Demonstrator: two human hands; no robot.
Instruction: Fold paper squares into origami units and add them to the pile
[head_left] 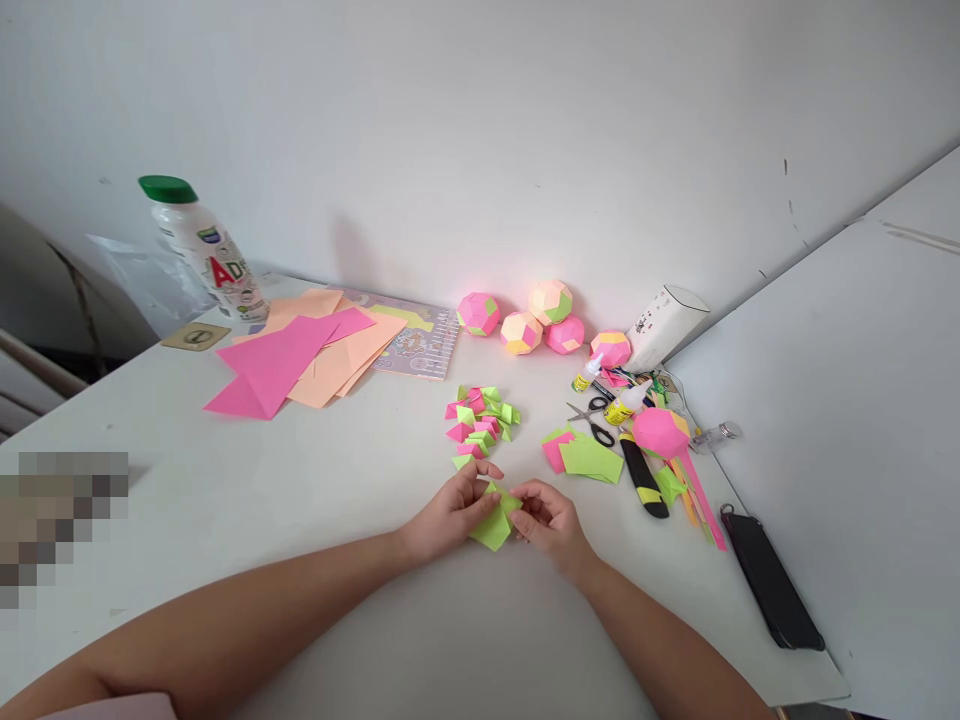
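Note:
A piece of green paper [493, 527], partly folded, is held between my two hands above the white table. My left hand [452, 508] pinches its left side with the thumb on top. The fingertips of my right hand [553, 522] grip the right corner. Just beyond my hands lies a pile of small folded green and pink paper pieces [480, 425]. Flat green paper sheets [592, 458] and a pink sheet [555, 452] rest to the right of the pile.
Scissors [598, 422], glue bottles [626, 404], a utility knife [643, 475] and a black phone case [776, 580] lie on the right. Several paper balls [522, 332] stand by the wall. At left are large pink sheets [274, 360] and a white bottle [206, 250].

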